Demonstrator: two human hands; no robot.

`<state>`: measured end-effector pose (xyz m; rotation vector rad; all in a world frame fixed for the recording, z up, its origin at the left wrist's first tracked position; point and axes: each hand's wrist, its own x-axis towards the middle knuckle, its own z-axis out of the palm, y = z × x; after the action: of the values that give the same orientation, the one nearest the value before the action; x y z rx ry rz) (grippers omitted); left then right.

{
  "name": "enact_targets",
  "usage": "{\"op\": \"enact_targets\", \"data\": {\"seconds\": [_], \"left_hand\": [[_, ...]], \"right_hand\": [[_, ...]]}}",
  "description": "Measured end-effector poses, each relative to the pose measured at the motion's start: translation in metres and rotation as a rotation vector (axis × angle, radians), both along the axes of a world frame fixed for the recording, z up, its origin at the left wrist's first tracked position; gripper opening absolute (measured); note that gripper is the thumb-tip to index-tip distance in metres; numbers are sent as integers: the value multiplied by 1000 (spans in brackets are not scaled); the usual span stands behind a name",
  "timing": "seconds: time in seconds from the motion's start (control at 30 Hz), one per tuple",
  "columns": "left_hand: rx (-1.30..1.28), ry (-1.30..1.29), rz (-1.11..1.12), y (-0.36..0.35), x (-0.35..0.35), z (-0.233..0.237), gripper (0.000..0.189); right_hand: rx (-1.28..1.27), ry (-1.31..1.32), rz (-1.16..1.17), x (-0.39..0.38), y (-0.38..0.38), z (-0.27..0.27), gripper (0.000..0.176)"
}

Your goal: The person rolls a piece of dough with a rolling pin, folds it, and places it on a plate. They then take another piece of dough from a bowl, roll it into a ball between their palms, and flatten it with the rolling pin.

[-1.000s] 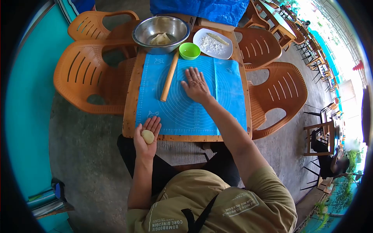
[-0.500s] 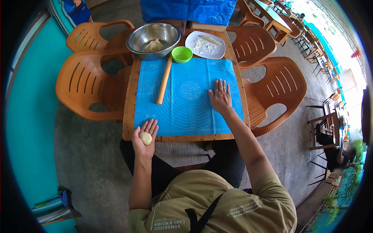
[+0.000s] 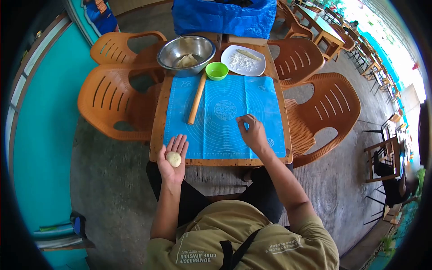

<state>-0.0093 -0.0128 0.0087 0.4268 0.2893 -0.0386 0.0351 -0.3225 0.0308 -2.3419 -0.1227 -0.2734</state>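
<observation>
On the upturned palm of my left hand [image 3: 168, 171] rests a small pale dough ball [image 3: 173, 159], the fingers stretched out beyond it. That hand is at the near left corner of the blue baking mat [image 3: 216, 144]. My right hand [image 3: 253, 132] is over the right part of the mat, its fingers drawn together in a pinch. Whether anything is between those fingertips cannot be made out. A wooden rolling pin [image 3: 197, 100] lies on the mat's left half, its far end near a green bowl [image 3: 217, 71].
Behind the mat stand a steel mixing bowl [image 3: 164, 63] with dough [image 3: 187, 60] inside and a white plate [image 3: 258, 69] carrying white flour [image 3: 241, 62] and a pale strip. Orange chairs [image 3: 105, 99] flank the wooden table [image 3: 155, 135]. A blue plastic covering [image 3: 220, 20] is at the far end.
My right hand has lifted from lying flat on the mat, come nearer, and drawn its fingers together. The dough ball stays on my left palm. The camera view has shifted slightly.
</observation>
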Motion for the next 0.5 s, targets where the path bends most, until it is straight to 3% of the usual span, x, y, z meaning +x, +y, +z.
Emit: {"op": "enact_targets", "data": {"seconds": [0.03, 0.1, 0.3, 0.43, 0.5], "left_hand": [[-1, -37, -21, -8, 2, 8, 66], [-31, -52, -55, -24, 9, 15, 65], [-101, -176, -271, -69, 30, 30, 76], [81, -327, -228, -87, 35, 41, 78], [85, -264, -237, -97, 31, 35, 79]], "right_hand": [[-3, 1, 16, -7, 16, 11, 23], [312, -136, 92, -18, 48, 26, 18], [13, -313, 484, -53, 106, 47, 63], [15, -276, 545, -63, 108, 36, 79], [-45, -227, 521, -55, 98, 41, 79]]}}
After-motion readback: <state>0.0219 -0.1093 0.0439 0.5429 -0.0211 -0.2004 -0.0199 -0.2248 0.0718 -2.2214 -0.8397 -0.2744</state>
